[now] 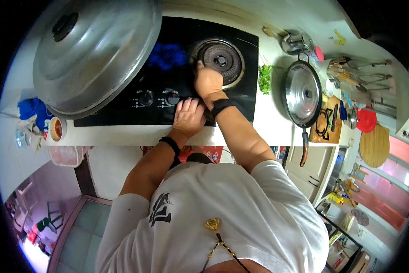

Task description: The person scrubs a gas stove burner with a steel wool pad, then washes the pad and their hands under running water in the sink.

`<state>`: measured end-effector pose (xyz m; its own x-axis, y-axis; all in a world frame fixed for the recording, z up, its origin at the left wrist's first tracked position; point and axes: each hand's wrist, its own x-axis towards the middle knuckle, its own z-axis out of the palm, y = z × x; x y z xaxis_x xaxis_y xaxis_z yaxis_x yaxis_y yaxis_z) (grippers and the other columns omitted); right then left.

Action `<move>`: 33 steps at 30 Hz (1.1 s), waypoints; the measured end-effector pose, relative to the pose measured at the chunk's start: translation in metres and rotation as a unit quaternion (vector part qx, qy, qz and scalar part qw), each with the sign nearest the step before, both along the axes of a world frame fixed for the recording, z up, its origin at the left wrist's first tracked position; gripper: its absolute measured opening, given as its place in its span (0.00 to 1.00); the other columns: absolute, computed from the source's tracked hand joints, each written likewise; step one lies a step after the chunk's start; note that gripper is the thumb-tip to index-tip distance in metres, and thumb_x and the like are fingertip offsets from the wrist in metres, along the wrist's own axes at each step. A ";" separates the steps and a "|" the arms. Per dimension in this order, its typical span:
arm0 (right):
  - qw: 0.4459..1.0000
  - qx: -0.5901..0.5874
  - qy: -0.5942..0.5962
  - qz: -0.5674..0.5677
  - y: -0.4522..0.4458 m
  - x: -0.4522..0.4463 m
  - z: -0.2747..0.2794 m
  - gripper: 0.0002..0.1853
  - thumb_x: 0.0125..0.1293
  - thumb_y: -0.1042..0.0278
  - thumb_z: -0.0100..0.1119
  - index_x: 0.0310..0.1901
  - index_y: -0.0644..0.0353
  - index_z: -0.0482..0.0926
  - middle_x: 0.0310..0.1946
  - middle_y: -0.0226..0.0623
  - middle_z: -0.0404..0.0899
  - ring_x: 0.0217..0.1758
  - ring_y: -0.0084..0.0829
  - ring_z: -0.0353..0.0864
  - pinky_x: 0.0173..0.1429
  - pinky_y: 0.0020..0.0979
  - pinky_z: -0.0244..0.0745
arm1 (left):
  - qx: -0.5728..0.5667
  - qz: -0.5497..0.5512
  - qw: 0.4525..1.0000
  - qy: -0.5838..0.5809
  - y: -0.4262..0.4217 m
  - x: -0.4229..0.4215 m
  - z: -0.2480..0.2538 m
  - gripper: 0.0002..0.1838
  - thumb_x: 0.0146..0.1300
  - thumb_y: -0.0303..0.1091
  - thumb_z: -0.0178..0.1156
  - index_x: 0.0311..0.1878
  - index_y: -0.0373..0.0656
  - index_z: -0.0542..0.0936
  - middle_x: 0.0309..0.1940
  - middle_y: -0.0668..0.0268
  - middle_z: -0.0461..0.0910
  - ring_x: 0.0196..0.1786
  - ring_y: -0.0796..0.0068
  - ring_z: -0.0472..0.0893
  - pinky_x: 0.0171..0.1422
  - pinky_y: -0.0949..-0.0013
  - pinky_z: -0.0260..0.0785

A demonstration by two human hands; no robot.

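A black glass cooktop (122, 113) lies in front of me, with a round gas burner (221, 61) on its right side. My right hand (209, 83) is at the burner's near left rim, its fingers curled in; whatever they hold, if anything, is hidden. Flat on the cooktop's front edge rests my left hand (189, 117), fingers stretched forward, just right of a control knob (172, 98). Another knob (145, 98) sits farther left. A large domed metal lid (100, 59) covers the cooktop's left part, hiding what is under it.
Right of the cooktop are green herbs (265, 79) and a pan (287, 102) with a glass lid (302, 88), its handle jutting past the counter edge. Beyond stand a metal pot (296, 44) and a wooden cutting board (334, 129). A small sauce bowl (64, 129) is at left.
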<state>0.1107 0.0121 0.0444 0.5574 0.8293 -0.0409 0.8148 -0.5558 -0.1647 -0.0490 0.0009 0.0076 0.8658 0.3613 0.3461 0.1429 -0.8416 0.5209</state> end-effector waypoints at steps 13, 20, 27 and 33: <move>0.995 -0.048 -0.064 -0.064 -0.140 0.062 0.005 0.22 0.64 0.67 0.53 0.60 0.46 0.82 0.37 0.43 0.84 0.37 0.43 0.86 0.39 0.43 0.80 | 0.029 0.015 0.999 0.010 -0.004 0.002 -0.003 0.12 0.51 0.33 0.63 0.39 0.41 0.78 0.55 0.54 0.77 0.59 0.53 0.74 0.64 0.48 0.63; 0.995 -0.010 -0.053 -0.081 -0.140 0.063 -0.002 0.20 0.66 0.67 0.51 0.58 0.50 0.81 0.35 0.45 0.85 0.37 0.46 0.86 0.40 0.45 0.81 | 0.053 0.033 0.998 0.023 -0.007 0.005 -0.002 0.10 0.52 0.34 0.62 0.38 0.43 0.79 0.55 0.57 0.78 0.59 0.56 0.75 0.63 0.50 0.64; 0.994 0.020 -0.020 -0.108 -0.145 0.073 -0.002 0.20 0.66 0.69 0.51 0.59 0.50 0.81 0.37 0.47 0.85 0.38 0.48 0.86 0.42 0.45 0.81 | 0.063 0.031 0.997 0.024 -0.015 0.003 -0.002 0.10 0.51 0.32 0.61 0.37 0.39 0.77 0.54 0.52 0.78 0.57 0.49 0.75 0.63 0.47 0.65; 0.991 0.021 0.002 -0.134 -0.134 0.073 -0.008 0.19 0.67 0.69 0.49 0.59 0.52 0.79 0.37 0.47 0.85 0.39 0.49 0.86 0.43 0.46 0.81 | 0.085 0.030 0.995 0.032 -0.010 0.005 -0.003 0.12 0.51 0.33 0.62 0.39 0.40 0.76 0.54 0.52 0.77 0.58 0.49 0.74 0.63 0.47 0.64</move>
